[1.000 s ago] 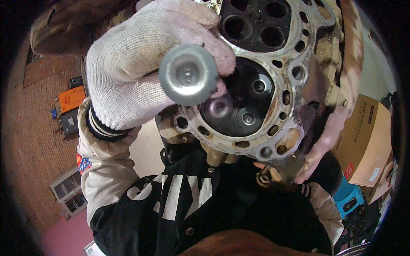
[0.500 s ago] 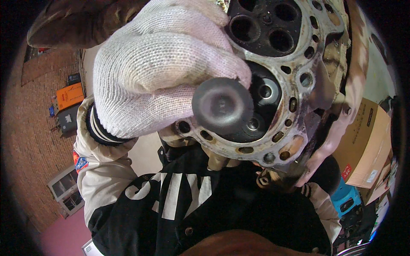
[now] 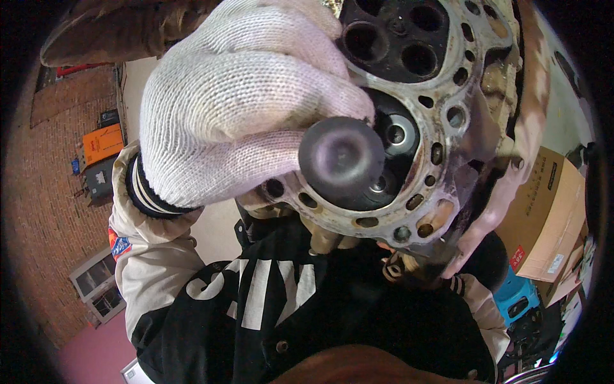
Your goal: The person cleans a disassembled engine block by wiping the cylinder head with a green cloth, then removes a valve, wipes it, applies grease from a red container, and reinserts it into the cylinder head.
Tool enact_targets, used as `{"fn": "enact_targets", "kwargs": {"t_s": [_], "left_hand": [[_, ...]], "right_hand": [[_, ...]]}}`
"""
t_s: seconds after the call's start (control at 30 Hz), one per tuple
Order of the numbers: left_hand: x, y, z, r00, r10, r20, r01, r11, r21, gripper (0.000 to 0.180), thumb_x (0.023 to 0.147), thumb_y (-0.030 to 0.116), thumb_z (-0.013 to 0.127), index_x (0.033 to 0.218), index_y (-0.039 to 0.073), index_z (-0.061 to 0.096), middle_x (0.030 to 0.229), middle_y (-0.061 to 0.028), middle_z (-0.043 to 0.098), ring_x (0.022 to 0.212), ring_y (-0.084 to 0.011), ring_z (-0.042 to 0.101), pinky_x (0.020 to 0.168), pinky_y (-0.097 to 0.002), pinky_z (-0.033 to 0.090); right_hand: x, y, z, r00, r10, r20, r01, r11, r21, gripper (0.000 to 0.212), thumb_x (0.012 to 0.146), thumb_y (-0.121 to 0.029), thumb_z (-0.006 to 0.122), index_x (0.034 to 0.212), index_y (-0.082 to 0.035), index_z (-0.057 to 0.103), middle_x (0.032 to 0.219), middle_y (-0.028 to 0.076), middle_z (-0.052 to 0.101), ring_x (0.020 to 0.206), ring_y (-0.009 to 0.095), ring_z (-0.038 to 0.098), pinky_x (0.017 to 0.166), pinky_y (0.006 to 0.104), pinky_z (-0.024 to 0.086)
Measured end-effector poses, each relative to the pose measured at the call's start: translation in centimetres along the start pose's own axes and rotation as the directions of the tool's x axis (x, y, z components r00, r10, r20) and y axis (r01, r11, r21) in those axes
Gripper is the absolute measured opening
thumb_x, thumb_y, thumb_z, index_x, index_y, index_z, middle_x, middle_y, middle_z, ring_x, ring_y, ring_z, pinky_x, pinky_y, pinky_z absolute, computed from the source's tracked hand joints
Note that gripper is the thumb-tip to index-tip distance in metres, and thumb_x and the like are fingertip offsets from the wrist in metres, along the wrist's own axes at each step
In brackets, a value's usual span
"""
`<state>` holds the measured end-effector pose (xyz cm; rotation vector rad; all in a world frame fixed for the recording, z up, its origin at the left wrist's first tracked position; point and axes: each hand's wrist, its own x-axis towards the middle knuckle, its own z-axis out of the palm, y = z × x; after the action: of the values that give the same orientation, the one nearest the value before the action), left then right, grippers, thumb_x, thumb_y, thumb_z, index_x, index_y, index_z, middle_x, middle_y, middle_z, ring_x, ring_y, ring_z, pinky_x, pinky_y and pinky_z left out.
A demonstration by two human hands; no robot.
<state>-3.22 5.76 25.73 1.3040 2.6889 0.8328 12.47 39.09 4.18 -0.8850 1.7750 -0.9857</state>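
Note:
My left hand (image 3: 236, 109), in a white knit glove, is closed around an engine valve (image 3: 341, 157). The valve's round, dark grey face points toward me; its stem is hidden by the glove and the face. Behind it stands a cylinder head (image 3: 409, 205), with its combustion chambers facing me. The valve face overlaps the lower chamber, where a seated valve (image 3: 398, 134) shows beside it. In the upper chamber (image 3: 400, 41) the round ports are open and dark. Of my right arm only the sleeve (image 3: 483, 313) shows; the hand is hidden behind the cylinder head.
Cardboard boxes (image 3: 543, 217) and a blue plastic item (image 3: 515, 297) lie at the right. A brown, worn-looking object (image 3: 115, 32) reaches in at the upper left. Beyond my left arm are a brick-patterned surface (image 3: 51, 211) and an orange box (image 3: 102, 144).
The valve in my left hand has shifted slightly to the right, and its face has tilted a little. The cylinder head stays nearly where it was.

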Motion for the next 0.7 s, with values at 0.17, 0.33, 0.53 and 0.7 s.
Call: {"fn": "enact_targets", "kwargs": {"t_s": [0.17,0.33,0.53,0.7], "left_hand": [[0.0,0.1,-0.2,1.000,0.000,0.003,0.000,1.000,0.010,0.029,0.066,0.014,0.091,0.089,0.003,0.078,0.095,-0.0077,0.061,0.102,-0.0287,0.061,0.094,-0.0405,0.048],[0.1,0.6,-0.3,1.000,-0.010,0.001,0.010,1.000,0.025,0.029,0.065,0.013,0.092,0.089,0.003,0.079,0.095,-0.0065,0.060,0.102,-0.0277,0.061,0.094,-0.0398,0.048],[0.1,1.2,-0.7,0.997,-0.076,-0.011,0.077,0.996,0.044,0.030,0.064,0.013,0.093,0.089,0.004,0.079,0.096,-0.0051,0.059,0.101,-0.0264,0.060,0.094,-0.0389,0.048],[-0.2,2.0,-0.5,0.977,-0.213,-0.024,0.215,0.971,0.108,0.026,0.066,0.015,0.092,0.087,0.008,0.079,0.095,-0.0042,0.058,0.098,-0.0250,0.060,0.086,-0.0381,0.050]], "right_hand": [[0.3,0.3,-0.6,1.000,0.000,-0.004,0.000,1.000,-0.003,0.050,0.101,-0.043,0.063,0.134,-0.005,0.062,0.113,0.013,0.069,0.106,0.028,0.066,0.094,0.0389,0.053],[1.0,0.6,-1.5,1.000,-0.008,-0.014,0.008,1.000,-0.001,0.050,0.102,-0.044,0.063,0.134,-0.005,0.062,0.112,0.013,0.070,0.105,0.028,0.067,0.094,0.0385,0.054],[1.0,0.4,-1.2,1.000,-0.007,-0.027,0.007,1.000,0.007,0.051,0.102,-0.045,0.062,0.134,-0.005,0.062,0.111,0.013,0.070,0.105,0.028,0.067,0.093,0.0380,0.054],[0.4,0.1,-0.5,0.999,0.000,-0.052,0.000,1.000,0.005,0.052,0.102,-0.045,0.062,0.135,-0.005,0.062,0.110,0.013,0.071,0.104,0.027,0.067,0.093,0.0376,0.054]]}}
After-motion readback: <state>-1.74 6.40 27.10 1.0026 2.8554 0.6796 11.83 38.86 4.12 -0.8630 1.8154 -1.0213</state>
